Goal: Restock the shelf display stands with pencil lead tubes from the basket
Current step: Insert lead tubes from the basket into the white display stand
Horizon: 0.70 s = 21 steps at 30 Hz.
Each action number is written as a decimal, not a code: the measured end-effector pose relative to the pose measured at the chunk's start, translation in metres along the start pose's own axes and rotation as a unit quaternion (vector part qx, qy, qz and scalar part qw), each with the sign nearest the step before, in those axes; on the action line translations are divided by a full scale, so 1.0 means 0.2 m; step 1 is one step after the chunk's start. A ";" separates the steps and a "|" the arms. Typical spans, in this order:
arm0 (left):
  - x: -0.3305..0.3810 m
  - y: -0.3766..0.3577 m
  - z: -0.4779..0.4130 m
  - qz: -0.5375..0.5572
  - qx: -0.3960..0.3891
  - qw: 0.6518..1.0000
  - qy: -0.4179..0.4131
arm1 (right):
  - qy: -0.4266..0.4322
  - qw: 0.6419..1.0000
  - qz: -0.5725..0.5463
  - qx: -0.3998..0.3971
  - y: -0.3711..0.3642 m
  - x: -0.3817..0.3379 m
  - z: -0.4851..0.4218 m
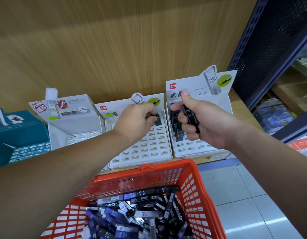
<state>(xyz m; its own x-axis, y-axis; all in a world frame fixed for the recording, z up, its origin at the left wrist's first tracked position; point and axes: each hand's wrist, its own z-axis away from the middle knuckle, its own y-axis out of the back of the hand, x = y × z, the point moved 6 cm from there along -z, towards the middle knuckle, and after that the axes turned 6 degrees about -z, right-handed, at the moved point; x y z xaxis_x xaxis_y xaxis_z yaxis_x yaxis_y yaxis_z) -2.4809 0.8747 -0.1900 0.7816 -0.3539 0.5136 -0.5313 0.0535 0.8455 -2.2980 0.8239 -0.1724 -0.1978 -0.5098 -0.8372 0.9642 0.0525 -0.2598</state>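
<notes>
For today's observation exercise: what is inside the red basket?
The red basket holds a loose heap of pencil lead tubes, many marked HB 0.5. The heap hides its floor.

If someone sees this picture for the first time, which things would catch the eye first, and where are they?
First comes the red plastic mesh basket at the bottom centre, heaped with black and blue pencil lead tubes. Above it, the right hand grips a few black tubes marked HB 0.5 over the right white cardboard display stand. The left hand pinches a single black tube at the middle white stand.
</notes>
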 end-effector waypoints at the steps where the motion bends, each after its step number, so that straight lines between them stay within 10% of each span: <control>1: 0.01 0.00 0.00 -0.015 -0.005 1.000 -0.009 | -0.007 1.000 -0.016 -0.009 0.00 0.00 0.00; 15: 0.12 0.05 0.00 -0.156 -0.087 0.983 -0.033 | 0.068 0.996 -0.048 0.014 -0.09 -0.07 0.00; 18: 0.13 0.13 0.05 0.051 -0.053 0.995 0.072 | 0.103 0.993 -0.053 0.022 -0.11 -0.09 -0.01; 21: 0.17 0.10 0.11 0.324 -0.116 0.918 0.195 | 0.120 0.990 -0.069 0.005 -0.19 -0.10 -0.03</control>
<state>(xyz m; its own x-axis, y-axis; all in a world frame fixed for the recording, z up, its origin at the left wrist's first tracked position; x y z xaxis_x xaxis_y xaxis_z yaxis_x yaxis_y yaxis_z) -2.4728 0.8437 -0.1582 0.4073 0.1820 0.8950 -0.8781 0.3473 0.3290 -2.3315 0.8362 -0.1491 -0.3623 -0.2924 -0.8850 0.9268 -0.0120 -0.3755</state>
